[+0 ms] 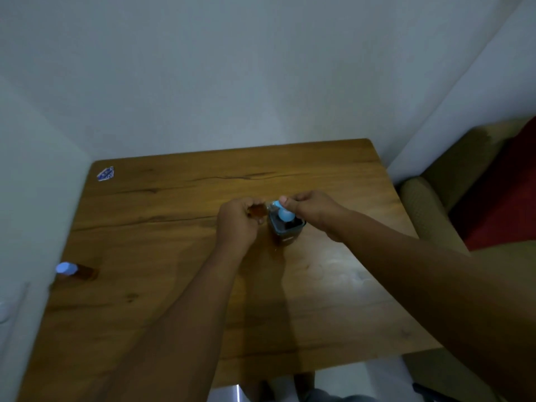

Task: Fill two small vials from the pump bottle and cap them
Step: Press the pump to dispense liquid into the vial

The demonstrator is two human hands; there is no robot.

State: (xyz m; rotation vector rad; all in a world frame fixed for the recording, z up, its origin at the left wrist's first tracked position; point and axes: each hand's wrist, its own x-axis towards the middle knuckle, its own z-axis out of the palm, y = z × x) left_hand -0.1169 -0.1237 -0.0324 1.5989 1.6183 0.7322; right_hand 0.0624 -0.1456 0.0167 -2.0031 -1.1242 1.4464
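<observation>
Two hands meet mid-desk (174, 227): your left hand (236, 220) pinches an amber vial (256, 210), right hand (311, 208) presses the blue pump bottle (285, 224); a capped vial (74, 270) sits at the desk's left edge.

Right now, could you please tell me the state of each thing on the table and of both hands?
Pump bottle: upright on the table, right thumb on its blue pump head.
Held vial: amber liquid inside, uncapped, at the pump's spout.
Capped vial: lying on its side near the table's left edge, amber-filled, pale cap on.
Left hand: grips the held vial.
Right hand: grips the pump head.
</observation>
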